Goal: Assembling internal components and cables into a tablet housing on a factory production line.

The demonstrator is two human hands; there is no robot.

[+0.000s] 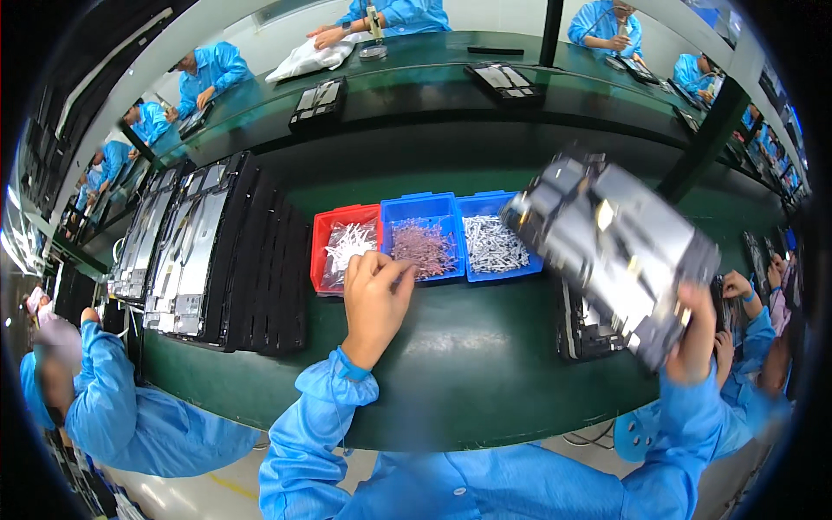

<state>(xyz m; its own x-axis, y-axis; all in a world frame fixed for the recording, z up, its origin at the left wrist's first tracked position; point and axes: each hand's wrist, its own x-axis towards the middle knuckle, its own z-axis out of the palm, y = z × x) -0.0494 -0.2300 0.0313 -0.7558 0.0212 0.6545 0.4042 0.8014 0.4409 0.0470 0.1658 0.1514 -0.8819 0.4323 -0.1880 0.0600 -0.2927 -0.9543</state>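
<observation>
My right hand (pixel 693 334) grips the lower right corner of a flat black-and-silver electronic chassis (pixel 620 238). The chassis is tilted above the table and smeared by motion. My left hand (pixel 377 299) is at the front of the bins, thumb and fingers drawn into a pinch; anything between the fingertips is too small to make out. Behind it are a red bin (pixel 317 251) with small white pieces (pixel 351 243), a blue bin (pixel 418 208) with pinkish small parts (pixel 423 247), and another blue bin (pixel 485 206) with whitish, screw-like parts (pixel 496 243).
Similar chassis stand in a row (pixel 195 251) on the green table (pixel 468 373) at left. More units (pixel 582 325) lie under the raised chassis. Across a dark rail (pixel 416 104), other chassis lie on a far bench. Co-workers in blue sit beyond and at both sides.
</observation>
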